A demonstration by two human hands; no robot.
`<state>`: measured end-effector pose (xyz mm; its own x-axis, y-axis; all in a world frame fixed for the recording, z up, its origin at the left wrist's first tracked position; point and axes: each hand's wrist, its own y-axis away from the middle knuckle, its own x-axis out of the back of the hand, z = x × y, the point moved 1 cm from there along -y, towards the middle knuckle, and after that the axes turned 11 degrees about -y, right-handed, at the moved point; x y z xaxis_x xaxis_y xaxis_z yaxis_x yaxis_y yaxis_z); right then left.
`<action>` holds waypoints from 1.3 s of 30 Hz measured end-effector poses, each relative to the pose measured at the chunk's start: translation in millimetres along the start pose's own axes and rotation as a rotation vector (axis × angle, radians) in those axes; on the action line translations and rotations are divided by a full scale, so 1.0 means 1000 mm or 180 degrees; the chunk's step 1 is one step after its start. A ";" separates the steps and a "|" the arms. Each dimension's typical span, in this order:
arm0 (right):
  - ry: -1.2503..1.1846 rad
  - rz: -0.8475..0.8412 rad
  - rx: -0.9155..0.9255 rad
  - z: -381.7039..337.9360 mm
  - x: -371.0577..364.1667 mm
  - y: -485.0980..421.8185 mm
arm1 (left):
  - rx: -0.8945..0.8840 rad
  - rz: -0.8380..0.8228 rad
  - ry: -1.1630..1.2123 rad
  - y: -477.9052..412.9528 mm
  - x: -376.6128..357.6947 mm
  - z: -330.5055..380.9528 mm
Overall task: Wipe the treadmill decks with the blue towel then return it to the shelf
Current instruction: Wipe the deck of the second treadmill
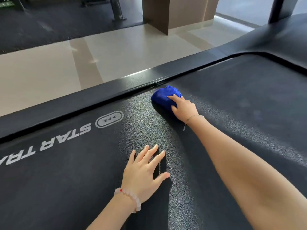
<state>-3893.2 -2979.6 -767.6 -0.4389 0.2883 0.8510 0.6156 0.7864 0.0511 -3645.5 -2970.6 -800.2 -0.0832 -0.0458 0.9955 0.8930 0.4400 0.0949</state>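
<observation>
Up against the side rail [83, 103] is where your blue towel [162, 97] sits right now. It's bunched into a wad on the treadmill deck [232, 113], touching the belt just short of the rail's inner edge. Your right hand [184, 107] is on top of it, fingers curled over the wad and thumb tucked against its near side. So you're gripping it, not just pushing with a flat palm. Your left hand [142, 171] is open, fingers spread flat on the belt, well back from the rail. Looks like you're bracing on it.

My take: you're mid-wipe on this deck, with plenty of belt probably left to cover. A tight wad only cleans a narrow stripe, so I'd flatten the towel out a bit. Then run long overlapping passes parallel to the rail, working away from it toward yourself. Press evenly, since that belt could slide under a hard shove, and the braced left hand helps there. Get the seam along the rail too, grit likes to hide in it. Can't see the shelf from here.
</observation>
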 end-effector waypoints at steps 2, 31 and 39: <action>0.0022 -0.0043 0.0039 -0.005 -0.003 -0.015 | 0.0009 -0.0014 -0.0002 0.000 0.001 0.001; -0.0120 0.0056 -0.0302 0.070 0.028 0.145 | 0.0189 -0.0839 0.0399 -0.023 0.023 0.004; -0.0235 0.0237 -0.0685 0.108 0.045 0.254 | -0.0342 -0.0436 0.0566 0.015 0.018 0.089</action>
<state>-3827.8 -2707.8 -772.7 -0.4290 0.3865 0.8164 0.7699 0.6291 0.1067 -3672.7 -2884.9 -780.0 -0.1361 -0.2597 0.9560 0.9214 0.3213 0.2185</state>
